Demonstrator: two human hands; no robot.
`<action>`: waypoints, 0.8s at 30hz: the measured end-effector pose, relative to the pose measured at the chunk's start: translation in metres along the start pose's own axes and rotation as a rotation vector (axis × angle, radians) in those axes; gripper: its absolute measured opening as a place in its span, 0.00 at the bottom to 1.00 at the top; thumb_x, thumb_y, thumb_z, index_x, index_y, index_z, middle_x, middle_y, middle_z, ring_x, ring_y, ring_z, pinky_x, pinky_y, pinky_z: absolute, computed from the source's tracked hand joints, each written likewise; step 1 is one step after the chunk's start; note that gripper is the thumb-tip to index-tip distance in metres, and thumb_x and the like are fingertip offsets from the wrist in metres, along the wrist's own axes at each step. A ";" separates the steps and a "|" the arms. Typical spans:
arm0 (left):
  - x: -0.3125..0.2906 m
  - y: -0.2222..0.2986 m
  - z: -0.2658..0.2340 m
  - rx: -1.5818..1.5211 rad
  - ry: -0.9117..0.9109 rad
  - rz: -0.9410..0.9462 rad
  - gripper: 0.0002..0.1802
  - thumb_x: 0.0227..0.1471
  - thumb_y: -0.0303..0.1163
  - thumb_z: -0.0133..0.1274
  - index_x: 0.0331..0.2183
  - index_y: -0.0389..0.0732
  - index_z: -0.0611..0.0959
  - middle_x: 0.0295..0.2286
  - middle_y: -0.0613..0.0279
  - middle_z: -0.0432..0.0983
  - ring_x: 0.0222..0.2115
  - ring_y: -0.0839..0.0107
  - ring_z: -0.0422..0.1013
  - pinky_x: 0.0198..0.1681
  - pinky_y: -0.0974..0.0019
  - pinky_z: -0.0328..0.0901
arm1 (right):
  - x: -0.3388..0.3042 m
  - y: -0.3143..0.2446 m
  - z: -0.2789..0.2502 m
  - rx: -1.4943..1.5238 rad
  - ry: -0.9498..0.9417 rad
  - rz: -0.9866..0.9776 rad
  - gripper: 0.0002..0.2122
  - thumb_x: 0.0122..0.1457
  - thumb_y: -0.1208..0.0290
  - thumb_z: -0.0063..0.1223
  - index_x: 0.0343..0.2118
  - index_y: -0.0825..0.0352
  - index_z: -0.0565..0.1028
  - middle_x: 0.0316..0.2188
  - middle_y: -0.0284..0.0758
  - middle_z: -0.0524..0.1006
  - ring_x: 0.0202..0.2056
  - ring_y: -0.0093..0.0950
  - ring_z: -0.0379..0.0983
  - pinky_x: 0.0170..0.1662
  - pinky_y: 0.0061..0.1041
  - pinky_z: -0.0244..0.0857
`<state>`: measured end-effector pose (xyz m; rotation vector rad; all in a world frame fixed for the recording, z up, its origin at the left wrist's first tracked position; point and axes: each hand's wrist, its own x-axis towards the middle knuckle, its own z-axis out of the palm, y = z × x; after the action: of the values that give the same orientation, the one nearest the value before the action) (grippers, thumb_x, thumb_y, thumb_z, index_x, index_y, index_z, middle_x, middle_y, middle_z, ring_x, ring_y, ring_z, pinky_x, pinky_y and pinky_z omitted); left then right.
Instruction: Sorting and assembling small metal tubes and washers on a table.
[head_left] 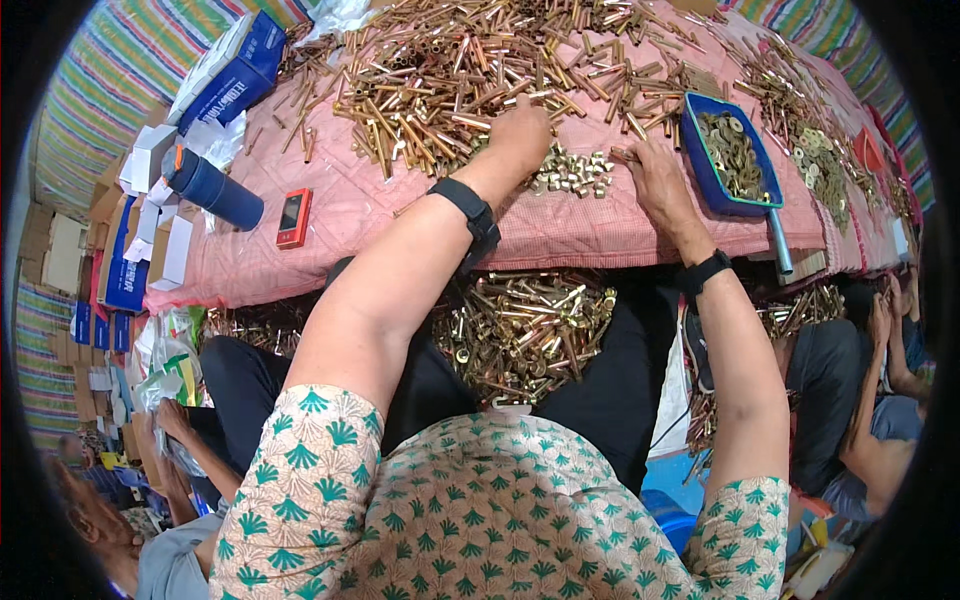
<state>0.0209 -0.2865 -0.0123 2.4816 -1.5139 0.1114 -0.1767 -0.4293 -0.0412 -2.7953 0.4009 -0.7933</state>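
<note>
My left hand [520,138] reaches to the near edge of a large heap of brass-coloured metal tubes [430,90]. Its fingers are bent together at the tubes, and what they grip, if anything, is hidden. To its right, my right hand [660,182] is closed, pinching a short copper-coloured metal tube [624,156] between thumb and fingers. Between the two hands lies a small pile of shiny nuts [573,174] on the pink quilted cloth [400,235]. A blue tray [778,195] holding flat round washers [735,155] stands just right of my right hand.
A blue tumbler [225,195], a red device [293,218] and blue-and-white boxes [225,80] stand at the left. More washers [820,165] lie at the far right. Assembled bolts [525,335] fill the space between my legs. Other people sit at both sides.
</note>
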 end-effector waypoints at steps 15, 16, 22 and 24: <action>0.011 -0.001 -0.015 -0.020 -0.290 0.099 0.16 0.50 0.24 0.45 0.43 0.31 0.72 0.45 0.44 0.71 0.46 0.51 0.70 0.46 0.54 0.66 | 0.000 0.000 -0.002 0.021 0.011 -0.007 0.07 0.54 0.76 0.50 0.36 0.69 0.69 0.34 0.44 0.69 0.40 0.44 0.65 0.44 0.39 0.59; 0.013 -0.008 -0.012 0.033 -0.310 0.117 0.16 0.50 0.24 0.46 0.43 0.31 0.73 0.45 0.45 0.71 0.46 0.51 0.70 0.47 0.55 0.66 | 0.003 -0.002 -0.001 0.017 0.011 -0.019 0.07 0.54 0.76 0.50 0.36 0.69 0.69 0.33 0.44 0.69 0.40 0.44 0.65 0.44 0.39 0.59; 0.008 0.000 -0.012 0.042 -0.284 0.255 0.15 0.47 0.23 0.49 0.40 0.33 0.77 0.42 0.45 0.73 0.44 0.51 0.71 0.44 0.56 0.68 | 0.003 -0.004 0.000 0.037 0.014 0.007 0.08 0.53 0.76 0.50 0.36 0.69 0.69 0.34 0.44 0.69 0.40 0.44 0.65 0.44 0.39 0.59; 0.004 0.001 -0.009 0.046 -0.150 0.317 0.14 0.45 0.23 0.51 0.37 0.34 0.80 0.39 0.46 0.75 0.40 0.52 0.74 0.41 0.57 0.70 | 0.003 -0.002 0.002 0.034 0.019 0.001 0.08 0.53 0.76 0.50 0.36 0.69 0.69 0.34 0.44 0.69 0.40 0.44 0.65 0.44 0.40 0.60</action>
<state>0.0226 -0.2878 -0.0030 2.3075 -1.9800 0.0132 -0.1728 -0.4277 -0.0410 -2.7584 0.3882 -0.8199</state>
